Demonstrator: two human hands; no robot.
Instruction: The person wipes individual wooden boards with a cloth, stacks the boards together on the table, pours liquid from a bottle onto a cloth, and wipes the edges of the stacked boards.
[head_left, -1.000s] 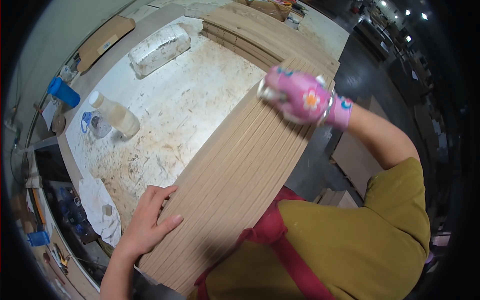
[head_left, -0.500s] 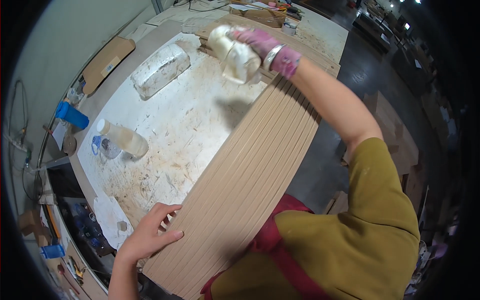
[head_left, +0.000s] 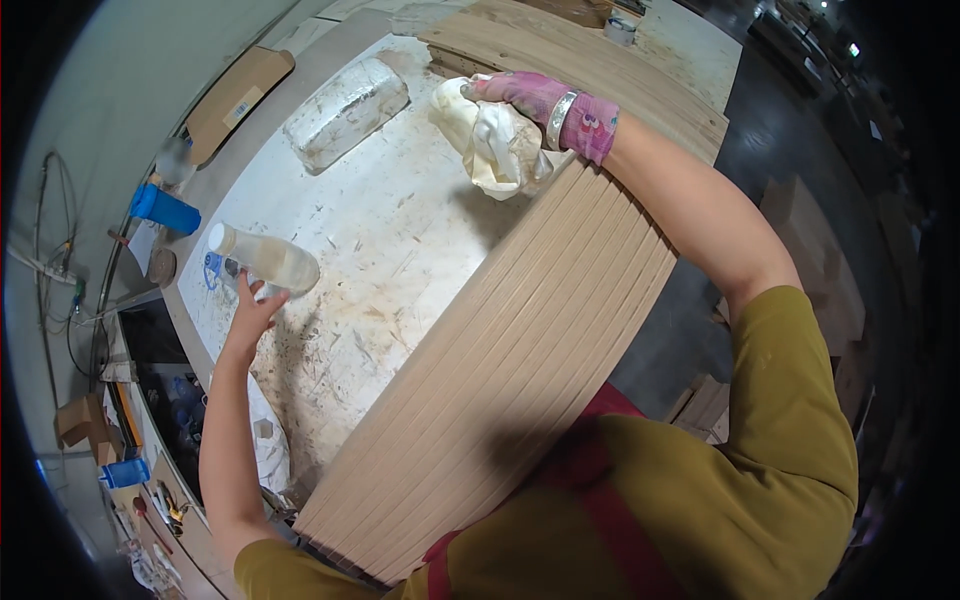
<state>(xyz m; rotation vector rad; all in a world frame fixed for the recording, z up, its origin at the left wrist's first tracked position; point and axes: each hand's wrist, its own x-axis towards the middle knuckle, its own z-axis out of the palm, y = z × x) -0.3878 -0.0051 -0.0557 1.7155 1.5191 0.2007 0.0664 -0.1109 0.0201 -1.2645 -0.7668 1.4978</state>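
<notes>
My right hand [head_left: 520, 95], in a pink patterned glove with a silvery band at the wrist, grips a crumpled off-white cloth [head_left: 505, 150] above the far end of a stack of wooden boards [head_left: 490, 340]. The boards stand side by side, edges up, along the near side of the table. My left hand [head_left: 256, 312] is over the table with its fingers apart, beside a white-capped plastic bottle [head_left: 275, 260] of cloudy contents. Partly hidden behind that hand is a smaller clear bottle with a blue cap [head_left: 212, 268]. Whether my fingers touch either bottle, I cannot tell.
A plastic-wrapped block [head_left: 345, 115] lies on the stained white tabletop [head_left: 380, 250]. Flat boards [head_left: 580, 55] are piled at the far side, with a small can [head_left: 620, 30] behind. A blue bottle [head_left: 165, 208] and a cardboard piece [head_left: 235, 105] lie along the left wall.
My left hand has left the boards' near end and reached forward to the bottles. The right hand still holds the cloth near the far end. The whole view has shifted slightly.
</notes>
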